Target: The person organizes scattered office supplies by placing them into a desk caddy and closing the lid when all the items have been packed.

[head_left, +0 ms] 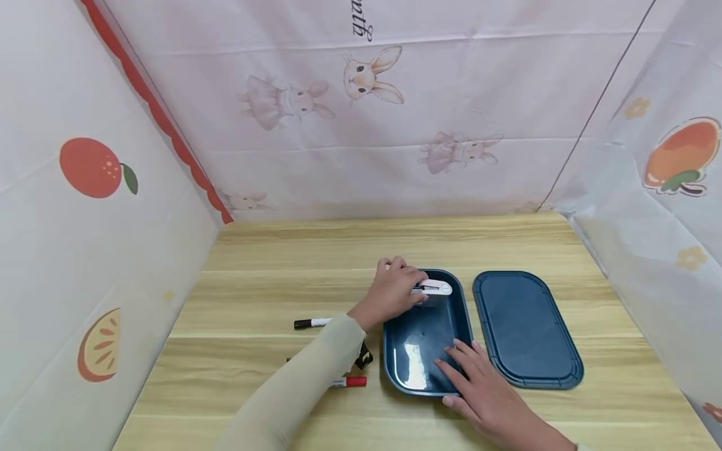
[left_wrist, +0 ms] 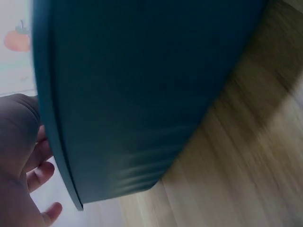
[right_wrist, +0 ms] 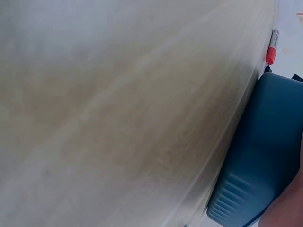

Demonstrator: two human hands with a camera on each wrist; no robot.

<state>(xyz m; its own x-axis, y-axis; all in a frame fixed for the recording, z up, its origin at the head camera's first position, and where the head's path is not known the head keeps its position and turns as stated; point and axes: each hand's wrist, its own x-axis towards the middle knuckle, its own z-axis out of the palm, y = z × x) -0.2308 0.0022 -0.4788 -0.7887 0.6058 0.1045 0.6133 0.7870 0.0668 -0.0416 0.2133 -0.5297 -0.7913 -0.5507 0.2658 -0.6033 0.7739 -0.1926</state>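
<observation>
A deep blue plastic tray [head_left: 423, 351] lies on the wooden table, long side running away from me. Over its far end my left hand [head_left: 392, 291] grips a white stapler [head_left: 437, 287] between thumb and fingers; the stapler's rounded end sticks out to the right and the rest is hidden by the hand. In the left wrist view, the left hand [left_wrist: 19, 142] shows beyond the tray's rim [left_wrist: 59, 137]. My right hand [head_left: 487, 398] rests on the tray's near right corner, fingers extended over the inside and thumb at the near rim.
To the right of the tray lies its flat blue lid [head_left: 527, 329]. Left of the tray are a black-capped marker [head_left: 310, 323], a red-capped marker [head_left: 351, 381] and a small black item [head_left: 364, 356], partly covered by the left sleeve. Printed cloth walls [head_left: 395, 181] enclose the table.
</observation>
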